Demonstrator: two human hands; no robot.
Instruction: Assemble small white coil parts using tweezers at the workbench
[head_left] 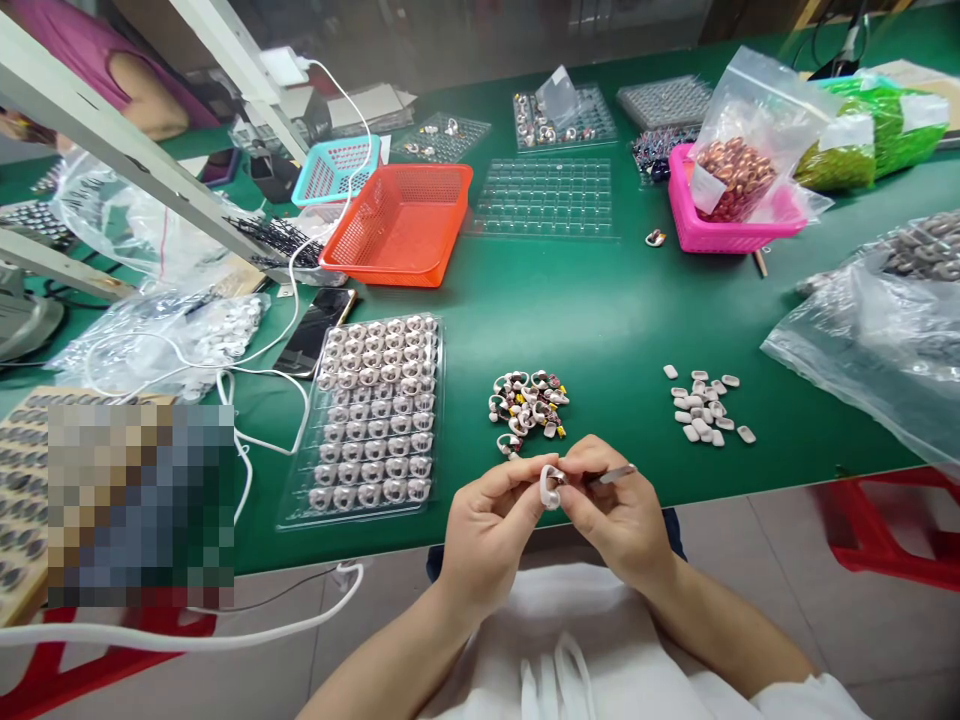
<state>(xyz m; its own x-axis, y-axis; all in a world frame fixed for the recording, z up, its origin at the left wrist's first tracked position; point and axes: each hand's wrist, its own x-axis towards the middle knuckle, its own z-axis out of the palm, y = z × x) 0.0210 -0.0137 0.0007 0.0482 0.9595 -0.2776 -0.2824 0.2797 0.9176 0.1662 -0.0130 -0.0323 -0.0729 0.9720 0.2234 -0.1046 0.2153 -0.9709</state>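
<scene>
At the lower centre of the frame, the left hand [487,535] has its grip closed, thumb and fingertips, on a pale C-shaped earbud-like clip [550,490]. The right hand [619,515] meets the clip's right side with thumb and finger; its fingertips hide the contact, so how firmly they pinch is unclear. That hand's grip is also closed around a thin metal tool [616,474], whose working end is lost among the fingers.

Above the hands lies a tangled pile of similar clips [529,400] with yellow and dark bits, too small to make out, on the green surface [600,310]. Right of centre are loose pale oval caps [697,408], some overlapping. Left of centre, a clear tray [437,400] carries rows of pale rounded parts [373,447]; a phone [311,335] lies just beside its upper left corner.

At the lower left, a blurred mosaic patch [142,505] covers much of a wooden board [26,590], which the left edge cuts off. The right edge crops a plastic bag [862,320] of grey pieces, glare veiling its contents. At the upper left, a slanting white frame [142,140] partly hides another person [142,90].
</scene>
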